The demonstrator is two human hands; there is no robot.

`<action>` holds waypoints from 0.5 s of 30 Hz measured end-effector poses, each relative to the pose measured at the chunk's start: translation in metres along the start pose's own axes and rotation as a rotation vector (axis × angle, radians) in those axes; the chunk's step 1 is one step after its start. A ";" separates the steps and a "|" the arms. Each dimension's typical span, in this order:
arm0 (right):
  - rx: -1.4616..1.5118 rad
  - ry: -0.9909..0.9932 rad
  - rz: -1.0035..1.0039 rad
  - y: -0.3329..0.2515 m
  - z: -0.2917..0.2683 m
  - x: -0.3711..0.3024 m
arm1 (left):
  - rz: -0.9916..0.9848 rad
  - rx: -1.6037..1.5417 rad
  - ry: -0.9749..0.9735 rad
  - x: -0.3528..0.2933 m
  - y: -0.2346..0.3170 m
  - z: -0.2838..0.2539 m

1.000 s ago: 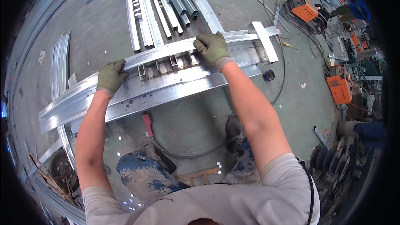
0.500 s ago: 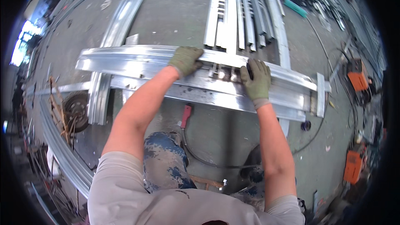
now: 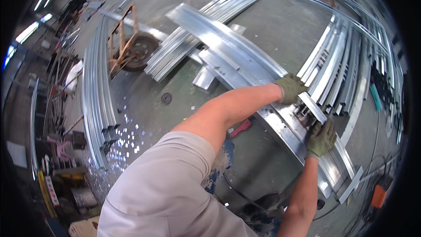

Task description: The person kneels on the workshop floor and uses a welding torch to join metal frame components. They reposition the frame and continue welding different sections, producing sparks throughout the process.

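A long, shiny metal channel [image 3: 232, 39] lies slantwise across other metal pieces, from the upper middle to the lower right. My left hand [image 3: 291, 89], in a green glove, is closed over its edge near the middle. Farther along toward the near right end, my gloved right hand [image 3: 322, 140] has its fingers curled over the same channel. Between the hands, part of the channel bridges small metal fittings [image 3: 303, 110] that are hard to make out. Flat metal lengths [image 3: 278, 127] lie underneath on my side.
Stacked ribbed profiles [image 3: 188, 46] cross under the channel's far end, beside a wheel [image 3: 139, 52] on a rusty frame. More profiles [image 3: 96, 92] lie at left, near scattered metal bits [image 3: 131, 136]. A bundle of channels [image 3: 337, 61] and an orange machine [image 3: 378, 196] are at right. A red-handled tool [image 3: 241, 128] lies below.
The head view has turned left, so the channel now appears slanted and farther right. Both hands remain on the channel; the floor at left has come into view.
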State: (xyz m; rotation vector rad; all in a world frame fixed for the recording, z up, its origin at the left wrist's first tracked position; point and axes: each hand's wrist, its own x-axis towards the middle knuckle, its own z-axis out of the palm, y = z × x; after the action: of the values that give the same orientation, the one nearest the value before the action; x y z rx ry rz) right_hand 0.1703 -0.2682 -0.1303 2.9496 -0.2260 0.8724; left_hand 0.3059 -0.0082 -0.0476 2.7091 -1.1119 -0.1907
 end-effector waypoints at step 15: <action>0.011 -0.007 -0.109 0.024 0.003 0.004 | -1.549 -0.185 0.331 -0.416 -0.266 0.137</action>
State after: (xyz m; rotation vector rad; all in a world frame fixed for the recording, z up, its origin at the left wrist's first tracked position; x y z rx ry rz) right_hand 0.1713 -0.2929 -0.1302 2.9433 -0.0600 0.8520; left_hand 0.1650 0.4509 -0.2267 2.5847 1.1299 -0.0347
